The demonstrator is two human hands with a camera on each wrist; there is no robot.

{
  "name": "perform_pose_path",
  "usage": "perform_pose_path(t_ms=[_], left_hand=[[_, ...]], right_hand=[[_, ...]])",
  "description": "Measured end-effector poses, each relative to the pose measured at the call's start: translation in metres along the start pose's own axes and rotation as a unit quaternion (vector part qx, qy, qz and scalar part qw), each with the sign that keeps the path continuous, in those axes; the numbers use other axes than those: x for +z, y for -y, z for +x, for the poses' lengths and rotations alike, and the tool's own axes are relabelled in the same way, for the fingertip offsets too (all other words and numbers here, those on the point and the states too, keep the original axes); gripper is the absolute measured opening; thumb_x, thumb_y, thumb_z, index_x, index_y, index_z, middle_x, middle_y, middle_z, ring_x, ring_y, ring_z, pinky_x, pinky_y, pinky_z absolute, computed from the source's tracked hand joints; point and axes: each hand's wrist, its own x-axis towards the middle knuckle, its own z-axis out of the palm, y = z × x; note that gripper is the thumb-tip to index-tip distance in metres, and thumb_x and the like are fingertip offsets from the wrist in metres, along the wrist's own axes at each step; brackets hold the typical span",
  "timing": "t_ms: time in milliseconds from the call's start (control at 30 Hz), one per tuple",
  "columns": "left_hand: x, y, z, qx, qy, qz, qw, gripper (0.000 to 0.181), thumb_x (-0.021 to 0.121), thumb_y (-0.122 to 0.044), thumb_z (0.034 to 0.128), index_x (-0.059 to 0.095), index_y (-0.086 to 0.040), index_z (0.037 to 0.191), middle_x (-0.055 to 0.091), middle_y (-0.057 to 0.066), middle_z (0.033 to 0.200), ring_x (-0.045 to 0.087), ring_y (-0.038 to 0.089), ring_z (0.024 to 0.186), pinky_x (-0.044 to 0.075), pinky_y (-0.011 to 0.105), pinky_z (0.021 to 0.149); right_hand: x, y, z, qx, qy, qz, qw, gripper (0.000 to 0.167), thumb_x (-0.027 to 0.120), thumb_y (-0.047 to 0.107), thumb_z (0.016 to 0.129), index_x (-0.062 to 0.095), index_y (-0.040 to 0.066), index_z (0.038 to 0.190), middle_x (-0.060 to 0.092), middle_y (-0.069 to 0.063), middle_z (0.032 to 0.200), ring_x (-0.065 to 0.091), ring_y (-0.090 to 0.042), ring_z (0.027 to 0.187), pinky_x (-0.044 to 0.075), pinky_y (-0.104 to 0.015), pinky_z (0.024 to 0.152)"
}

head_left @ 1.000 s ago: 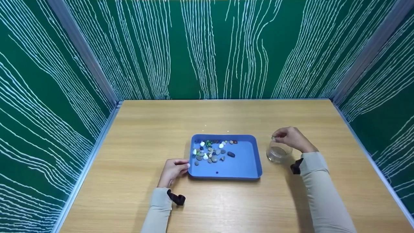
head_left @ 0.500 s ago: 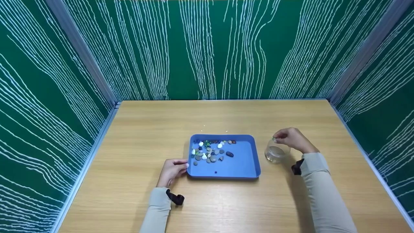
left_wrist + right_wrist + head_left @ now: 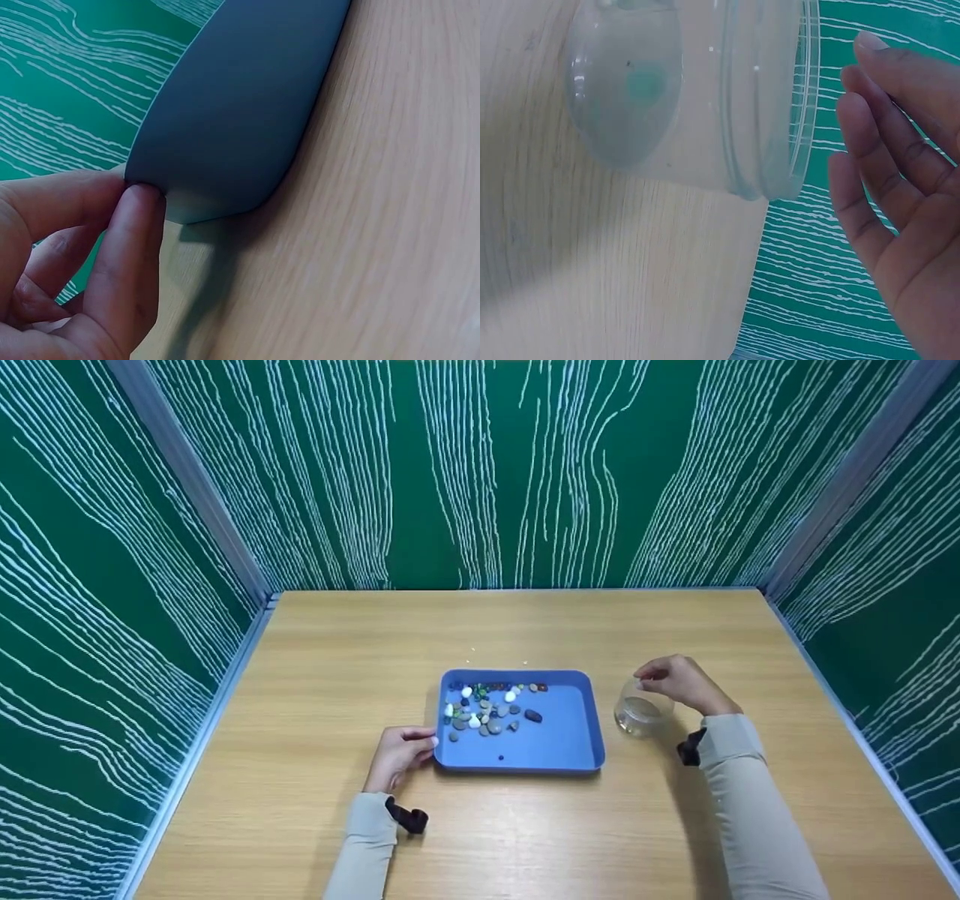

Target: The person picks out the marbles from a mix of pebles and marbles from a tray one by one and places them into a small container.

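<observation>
A blue tray [image 3: 555, 735] lies on the table with several pebbles and glass stones [image 3: 484, 712], mostly in its left half. With thumb and fingers my left hand [image 3: 399, 757] pinches the tray's left rim; the left wrist view shows the tray wall [image 3: 225, 112] between the fingertips. To the right of the tray stands a clear plastic jar [image 3: 641, 716]. My right hand [image 3: 679, 682] is over the jar's mouth, fingers loosely bent, and the right wrist view shows nothing held in the hand [image 3: 907, 165]. Inside the jar is a blurred green spot [image 3: 645, 84].
A small dark bead [image 3: 501, 757] lies near the tray's front wall. Several tiny white bits [image 3: 525, 662] are on the wooden table [image 3: 360, 660] behind the tray. Green panels [image 3: 420, 510] with white lines enclose the back and sides.
The small greenish stone that my right fingertips held over the jar has left them. My left hand keeps its grip on the tray rim.
</observation>
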Motion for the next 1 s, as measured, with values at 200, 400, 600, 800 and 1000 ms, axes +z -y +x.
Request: perform_pose_path(t_ms=[200,400,600,800,1000], left_hand=[[0.001,-0.007,-0.007,0.001,0.009,-0.012,0.9999,0.034,0.068,0.008,0.081,0.062,0.015,0.114,0.07,0.021,0.101,0.065,0.01,0.072,0.06,0.022,0.068],[-0.001,0.001,0.001,0.004,0.012,-0.024,0.9996,0.034,0.067,0.009,0.0813,0.062,0.015,0.114,0.069,0.023,0.104,0.066,0.01,0.075,0.06,0.022,0.071],[0.0,0.001,0.002,-0.001,0.008,-0.031,0.9995,0.033,0.067,0.011,0.0807,0.062,0.015,0.113,0.069,0.023,0.103,0.067,0.013,0.076,0.06,0.023,0.072],[0.0,0.0,0.0,-0.008,0.002,-0.024,0.9997,0.033,0.067,0.01,0.0804,0.063,0.014,0.112,0.069,0.023,0.104,0.067,0.013,0.076,0.06,0.023,0.071],[-0.001,0.0,0.0,-0.01,0.001,-0.026,0.9996,0.033,0.068,0.011,0.0803,0.062,0.015,0.112,0.068,0.024,0.104,0.067,0.014,0.077,0.06,0.023,0.072]], right_hand=[[0.001,0.0,0.001,-0.002,0.0,-0.001,1.0,0.023,0.062,0.01,0.092,0.068,0.0,0.112,0.068,-0.021,0.111,0.063,-0.028,0.098,0.057,-0.042,0.087],[0.004,0.004,0.004,-0.026,-0.02,-0.009,0.9994,0.021,0.063,0.01,0.092,0.07,-0.001,0.109,0.069,-0.021,0.108,0.065,-0.031,0.098,0.057,-0.044,0.087],[0.007,0.007,0.009,-0.015,-0.017,-0.007,0.9997,0.022,0.062,0.01,0.092,0.069,0.001,0.11,0.069,-0.02,0.11,0.065,-0.029,0.098,0.057,-0.043,0.087],[0.009,0.013,0.013,-0.001,-0.008,-0.004,1.0,0.024,0.062,0.015,0.093,0.069,0.003,0.112,0.068,-0.018,0.112,0.064,-0.028,0.1,0.056,-0.046,0.09],[0.012,0.023,0.019,-0.008,-0.003,0.006,0.9999,0.024,0.061,0.016,0.094,0.068,0.002,0.113,0.068,-0.018,0.112,0.064,-0.029,0.1,0.056,-0.046,0.09]])
